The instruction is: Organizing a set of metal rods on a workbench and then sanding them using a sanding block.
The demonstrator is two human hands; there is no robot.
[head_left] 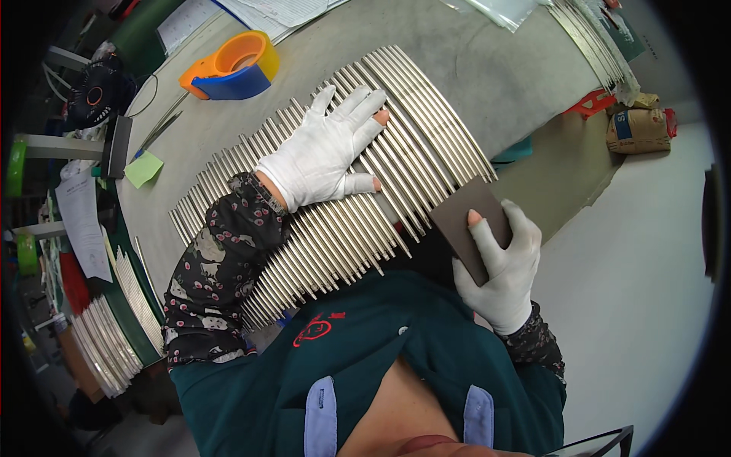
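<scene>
A wide row of thin silvery metal rods (327, 236) lies side by side on the grey table, their near ends jutting past its edge toward me. Flat on the rods rests my left hand (331, 148), in a white glove with some fingertips bare, its fingers spread. My right hand (506, 263), gloved the same way, grips a dark grey-brown flat rectangular block (474, 221) that looks like a sanding pad. The block's upper edge is at the near ends of the rods on the right; whether it presses on them I cannot tell.
An orange and blue tape dispenser (236, 67) and a green sticky note (143, 169) are on the table (487, 84) beyond the rods. Papers (274, 15) lie at the far edge. More rods (586, 46) sit far right; bundled rods (106, 343) are at left.
</scene>
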